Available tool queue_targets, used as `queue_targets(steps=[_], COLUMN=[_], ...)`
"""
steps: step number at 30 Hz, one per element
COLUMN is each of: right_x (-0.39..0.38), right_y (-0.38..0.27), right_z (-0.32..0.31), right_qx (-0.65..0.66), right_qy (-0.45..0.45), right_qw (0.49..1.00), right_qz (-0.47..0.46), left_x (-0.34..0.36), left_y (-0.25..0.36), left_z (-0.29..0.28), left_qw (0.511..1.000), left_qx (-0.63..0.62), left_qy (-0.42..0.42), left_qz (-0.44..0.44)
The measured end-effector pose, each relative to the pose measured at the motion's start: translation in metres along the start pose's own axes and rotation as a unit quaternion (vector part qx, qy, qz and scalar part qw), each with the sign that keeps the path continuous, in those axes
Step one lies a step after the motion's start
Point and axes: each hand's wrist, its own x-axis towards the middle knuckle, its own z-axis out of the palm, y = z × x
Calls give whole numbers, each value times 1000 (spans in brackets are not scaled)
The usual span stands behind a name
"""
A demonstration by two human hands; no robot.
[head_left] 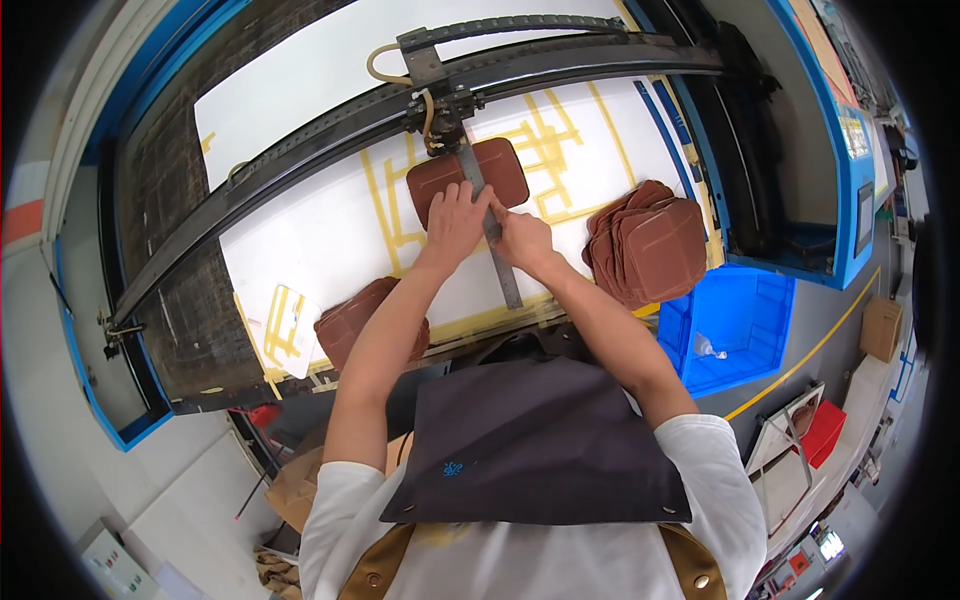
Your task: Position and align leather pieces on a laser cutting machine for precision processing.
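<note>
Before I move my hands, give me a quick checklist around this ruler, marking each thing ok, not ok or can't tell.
1. Ruler lying across the brown piece: ok.
2. Left hand and right hand both at the ruler: ok.
3. Ruler's far end free of the machine head: cannot tell; they overlap in this view.
4. Brown stack on the right apart from the ruler: ok.
5. Brown stack on the left in full view: not ok; the left forearm covers part of it.

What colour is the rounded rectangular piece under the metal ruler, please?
That rounded piece is reddish brown, clearest in the head view.
</note>
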Motion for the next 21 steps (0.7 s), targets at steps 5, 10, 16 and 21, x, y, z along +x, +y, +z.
queue_targets(steps=[5,10,16,21], right_x=[5,57,110,113], right_y=[18,45,55,34], right_z=[-9,-24,-37,-53], right_qx=[32,314,307,240], right_qy=[-19,230,205,137], right_qw=[999,921,927,954], right_qz=[-35,12,62,119], left_x=[-2,-3,-3,-4], left_y=[-5,-6,-7,-7], left_z=[3,4,6,7], left_qw=[999,999,999,999], left_qx=[23,36,44,40], left_qy=[-33,-29,-25,-18], left_qz=[3,13,17,17])
